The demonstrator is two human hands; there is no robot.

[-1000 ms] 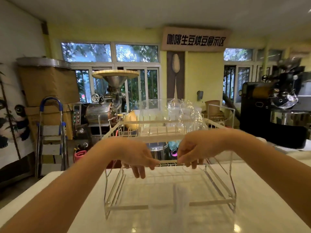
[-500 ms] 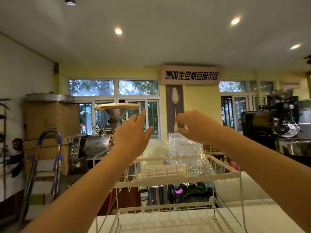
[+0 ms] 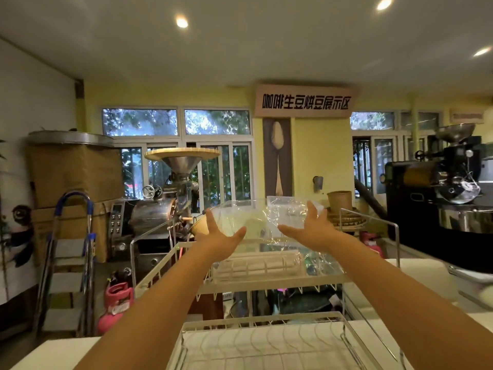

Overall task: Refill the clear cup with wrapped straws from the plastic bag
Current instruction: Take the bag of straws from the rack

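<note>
A clear plastic bag (image 3: pixel 269 222) stands on the top shelf of a white wire rack (image 3: pixel 266 283). White wrapped straws (image 3: pixel 256 266) lie in the bag's bottom. My left hand (image 3: pixel 221 236) is open with fingers spread at the bag's left side. My right hand (image 3: pixel 312 231) is open too, palm toward the bag's right side, its fingers over the crinkled film. Whether either hand touches the film I cannot tell. The clear cup is out of view.
The rack's lower tier (image 3: pixel 266 343) sits on a white counter (image 3: pixel 426 279). Behind stand a steel coffee roaster (image 3: pixel 160 209), a black roaster (image 3: pixel 440 188), a paper cup (image 3: pixel 340 200), a pink gas cylinder (image 3: pixel 114 305) and a step ladder (image 3: pixel 72 263).
Both hands rose from the rack's lower rail to the top shelf as the view tilted up. My right hand, pinched near the bag's top before, is now spread beside the bag.
</note>
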